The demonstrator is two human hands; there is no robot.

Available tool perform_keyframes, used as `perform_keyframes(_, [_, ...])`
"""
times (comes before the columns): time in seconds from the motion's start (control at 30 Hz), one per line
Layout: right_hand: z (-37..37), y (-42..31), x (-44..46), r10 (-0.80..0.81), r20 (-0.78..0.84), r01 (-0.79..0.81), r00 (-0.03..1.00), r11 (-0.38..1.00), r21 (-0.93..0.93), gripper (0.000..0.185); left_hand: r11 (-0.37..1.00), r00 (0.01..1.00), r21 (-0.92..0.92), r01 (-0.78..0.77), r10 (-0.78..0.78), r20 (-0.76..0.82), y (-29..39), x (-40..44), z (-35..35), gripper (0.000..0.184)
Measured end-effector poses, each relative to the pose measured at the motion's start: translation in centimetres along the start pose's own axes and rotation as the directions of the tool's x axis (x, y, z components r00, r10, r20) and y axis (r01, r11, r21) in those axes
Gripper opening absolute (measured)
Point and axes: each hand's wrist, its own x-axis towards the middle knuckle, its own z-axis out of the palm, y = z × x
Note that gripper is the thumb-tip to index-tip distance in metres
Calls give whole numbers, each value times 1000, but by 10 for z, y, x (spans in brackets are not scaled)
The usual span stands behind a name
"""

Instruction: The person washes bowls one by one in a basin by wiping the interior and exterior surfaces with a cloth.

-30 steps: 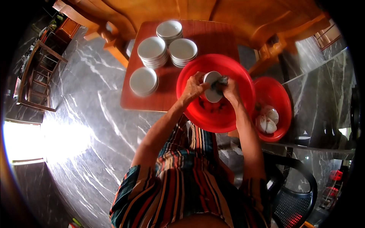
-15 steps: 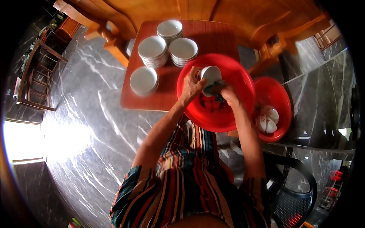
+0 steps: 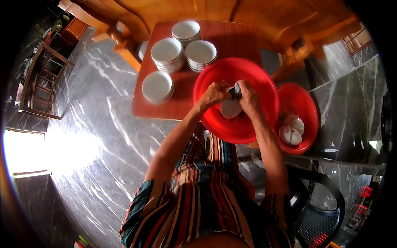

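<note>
A white bowl is tilted over the large red basin. My left hand grips its left rim with the fingers closed. On the other side, my right hand is closed around a dark cloth, pressing it against the bowl's upper edge. Part of the cloth is hidden by my fingers. Left of the basin, several stacks of white bowls stand on the reddish-brown table, among them a tall stack and a low front stack.
To the right, a second red basin holds a few patterned white bowls. A carved wooden bench runs behind the table. A black chair stands at my right side, on a grey marbled floor.
The bowl has been turned so that its opening no longer faces up toward me. My right hand has moved up with the cloth to the bowl's upper edge.
</note>
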Motion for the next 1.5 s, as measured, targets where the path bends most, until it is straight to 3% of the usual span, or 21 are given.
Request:
perform_keyframes(0.03, [-2,-5,3,-106,-13,105,994,994,-41,29,993,993,10,119,-119,25,0,1,1,37])
perform_keyframes(0.13, [-10,-25,9,-255,-6,254,967,965,-72,30,974,977,-85,212,-208,53,29,-13,-2,40])
perform_keyframes(0.27, [-7,-30,8,-257,13,257,966,962,-88,29,971,962,64,230,-237,138,28,-8,-8,42])
perform_keyframes(0.37, [-10,-34,6,-80,53,80,995,997,3,28,990,981,88,108,-121,155,3,-2,-6,47])
perform_keyframes(0.43, [1,-13,0,68,0,-68,998,998,10,27,946,995,313,83,-98,32,-4,2,-2,55])
perform_keyframes(0.47, [4,-4,-1,69,-1,-69,998,998,8,27,947,995,312,82,-97,34,-6,3,-1,55])
perform_keyframes(0.53, [6,4,1,293,-57,-293,955,956,-5,27,978,989,147,148,-147,-18,-7,3,-1,60])
perform_keyframes(0.57, [7,7,0,292,-57,-293,955,956,-6,27,982,986,90,166,-164,-34,-8,4,-1,61])
perform_keyframes(0.67, [12,19,0,559,-59,-554,827,829,83,25,988,996,133,79,-71,-61,-5,3,-2,61])
perform_keyframes(0.8, [17,40,-8,589,-5,-566,808,779,270,19,986,986,-85,141,-147,-73,1,1,-2,60])
perform_keyframes(0.87, [23,51,-14,720,137,-676,680,544,497,13,981,986,-132,140,-151,-73,3,0,-1,58])
perform_keyframes(0.97, [13,34,-8,756,252,-756,604,443,482,12,956,977,-271,111,-155,-149,5,-3,2,55])
perform_keyframes(1.0, [23,50,-14,755,254,-756,605,444,482,12,988,976,-113,108,-127,-179,-11,2,1,54])
perform_keyframes(1.03, [42,82,-26,717,243,-745,653,551,377,12,993,974,49,108,-96,-203,-20,4,0,54])
perform_keyframes(1.1, [48,89,-31,675,241,-716,698,645,267,13,992,978,81,99,-82,-192,-18,4,-2,52])
perform_keyframes(1.13, [38,70,-27,592,174,-614,787,778,130,16,990,982,112,89,-68,-177,-17,4,-3,51])
perform_keyframes(1.17, [28,50,-22,487,125,-489,864,872,-19,19,990,982,113,89,-68,-175,-15,3,-3,51])
perform_keyframes(1.3, [20,35,-18,416,90,-415,905,909,-32,25,997,993,-41,63,-67,-96,-6,-1,-3,51])
perform_keyframes(1.37, [17,29,-16,229,-11,-229,973,973,-9,26,996,994,-47,79,-82,-68,-1,-3,-2,52])
perform_keyframes(1.43, [15,29,-14,143,-21,-144,989,990,-3,27,988,998,-144,61,-62,2,1,-4,-2,53])
perform_keyframes(1.5, [12,24,-10,58,-30,-58,998,998,2,28,990,995,-100,99,-98,21,3,-3,-2,51])
